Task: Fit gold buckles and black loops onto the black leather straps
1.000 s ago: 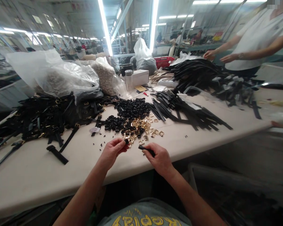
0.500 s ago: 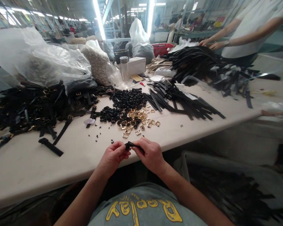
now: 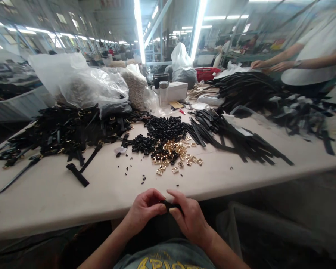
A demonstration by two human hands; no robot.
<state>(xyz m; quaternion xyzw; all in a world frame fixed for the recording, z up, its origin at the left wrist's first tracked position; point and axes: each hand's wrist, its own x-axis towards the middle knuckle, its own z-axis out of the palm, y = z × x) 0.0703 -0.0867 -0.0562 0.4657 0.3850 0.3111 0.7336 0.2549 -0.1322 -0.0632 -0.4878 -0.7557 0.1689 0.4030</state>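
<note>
My left hand (image 3: pixel 146 209) and my right hand (image 3: pixel 188 216) meet at the near edge of the white table (image 3: pixel 50 198), both pinched on a short black strap (image 3: pixel 169 204) held between their fingertips. Just beyond them lies a heap of small gold buckles (image 3: pixel 173 155). Behind the buckles is a pile of small black loops (image 3: pixel 162 130). Most of the strap is hidden by my fingers.
Black straps with buckles (image 3: pixel 61 134) are heaped at the left, bare black strips (image 3: pixel 229 134) at the right. Clear plastic bags (image 3: pixel 84 86), a metal flask (image 3: pixel 163 93) and a white box (image 3: pixel 176 90) stand at the back. Another person's hands (image 3: pixel 268 66) work on a far strap pile.
My two hands came together and drew back toward my body to the table's near edge. The loop piece in my left hand now meets the strap held by my right.
</note>
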